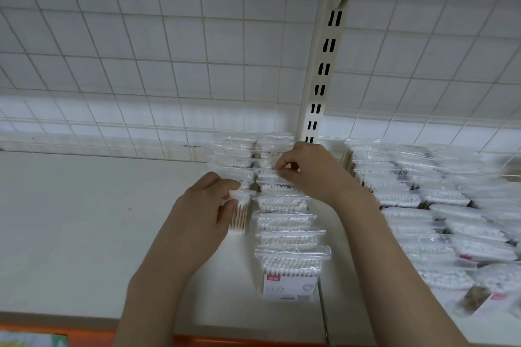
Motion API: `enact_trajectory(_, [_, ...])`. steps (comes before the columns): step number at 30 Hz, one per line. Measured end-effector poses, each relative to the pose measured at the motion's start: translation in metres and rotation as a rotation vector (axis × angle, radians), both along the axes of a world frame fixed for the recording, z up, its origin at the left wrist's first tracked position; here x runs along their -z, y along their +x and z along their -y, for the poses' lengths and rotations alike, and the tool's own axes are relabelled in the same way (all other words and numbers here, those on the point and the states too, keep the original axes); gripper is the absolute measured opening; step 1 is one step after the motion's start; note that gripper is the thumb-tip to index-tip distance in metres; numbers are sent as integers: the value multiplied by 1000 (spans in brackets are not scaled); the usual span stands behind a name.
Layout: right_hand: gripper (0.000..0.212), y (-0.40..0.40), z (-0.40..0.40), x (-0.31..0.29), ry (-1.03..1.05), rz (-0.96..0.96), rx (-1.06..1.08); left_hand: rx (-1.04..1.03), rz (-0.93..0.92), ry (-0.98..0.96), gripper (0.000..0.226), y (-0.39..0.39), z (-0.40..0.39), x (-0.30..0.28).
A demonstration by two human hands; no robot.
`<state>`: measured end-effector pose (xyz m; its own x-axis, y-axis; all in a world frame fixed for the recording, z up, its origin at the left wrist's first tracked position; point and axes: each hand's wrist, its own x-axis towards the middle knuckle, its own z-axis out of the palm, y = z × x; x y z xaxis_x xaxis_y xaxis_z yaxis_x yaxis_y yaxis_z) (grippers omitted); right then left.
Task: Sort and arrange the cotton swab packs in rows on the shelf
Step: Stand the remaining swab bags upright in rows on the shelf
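Observation:
Clear packs of cotton swabs stand in two rows on a white shelf (84,234). The longer row (284,222) runs from the back mesh to a front pack with a pink label (290,276). A shorter row (234,155) stands to its left. My left hand (203,220) grips the front pack of the shorter row (239,214), whose wooden sticks show. My right hand (307,172) pinches the top of a pack in the longer row (270,175), toward the back.
A large, looser group of swab packs (428,205) fills the shelf section to the right. A slotted upright post (321,65) and white wire mesh (141,51) form the back. The shelf's front edge has an orange strip (84,338).

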<state>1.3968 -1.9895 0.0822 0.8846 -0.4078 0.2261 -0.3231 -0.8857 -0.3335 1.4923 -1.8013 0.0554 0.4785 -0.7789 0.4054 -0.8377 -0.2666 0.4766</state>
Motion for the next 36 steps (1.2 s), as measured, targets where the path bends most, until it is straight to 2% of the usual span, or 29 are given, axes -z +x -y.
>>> enact_trajectory(5, [17,-2,0,-2,19,45,82,-70,39,21,29,5,0,0])
enact_trajectory(10, [12,-11,-3,-16,21,219,152,-56,39,64,29,4,5,1])
enact_trajectory(17, [14,-28,-9,-35,197,462,162,-68,-10,46,15,5,7,4])
enact_trajectory(20, [12,-32,-10,-38,236,480,156,-79,-30,36,13,5,7,4])
enact_trajectory(23, [22,-35,-11,-38,254,492,154,-110,-61,12,19,3,6,4])
enact_trajectory(28, [7,-40,-10,-37,230,431,135,-187,-86,-4,31,-1,5,1])
enact_trajectory(32, [16,-41,-9,-37,202,470,126,-262,-68,-55,38,-2,2,-3])
enact_trajectory(36, [27,-41,-9,-36,192,498,102,-329,-97,-33,29,-1,-4,-9])
